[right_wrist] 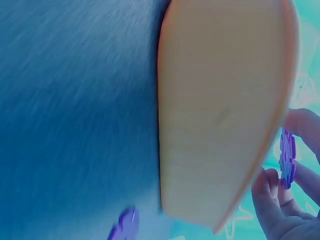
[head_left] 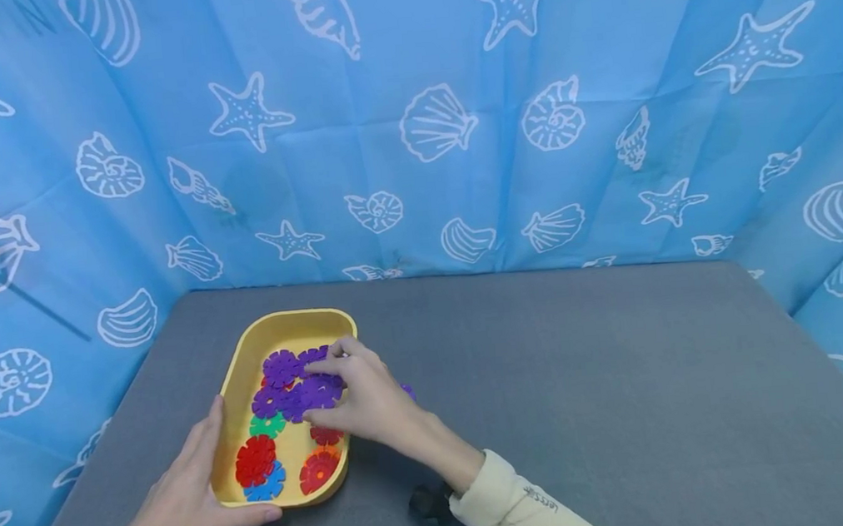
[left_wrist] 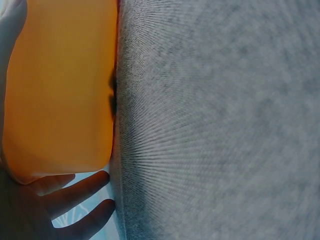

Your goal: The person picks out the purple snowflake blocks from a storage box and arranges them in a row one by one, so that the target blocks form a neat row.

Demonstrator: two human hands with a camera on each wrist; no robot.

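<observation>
A yellow tray (head_left: 229, 447) stands on the left of the table with notched, flower-shaped plastic discs inside. My left hand (head_left: 189, 492) rests against its near left corner, thumb along the near wall and straight fingers along the left wall. In the left wrist view the fingers (left_wrist: 82, 195) are spread beside the tray (left_wrist: 60, 90). My right hand (head_left: 361, 389) reaches over the right rim above a heap of purple discs (head_left: 280, 371). In the right wrist view, the thumb and fingers pinch a purple flower disc (right_wrist: 287, 157), seen edge-on beyond the tray wall.
Red discs (head_left: 256, 460), a blue disc (head_left: 266, 484), a green disc (head_left: 267, 427) and orange-red discs (head_left: 319, 470) lie in the tray. One purple piece (right_wrist: 127, 225) is outside it, on the grey table (head_left: 591, 390). A blue shell-patterned curtain (head_left: 445, 186) surrounds the table.
</observation>
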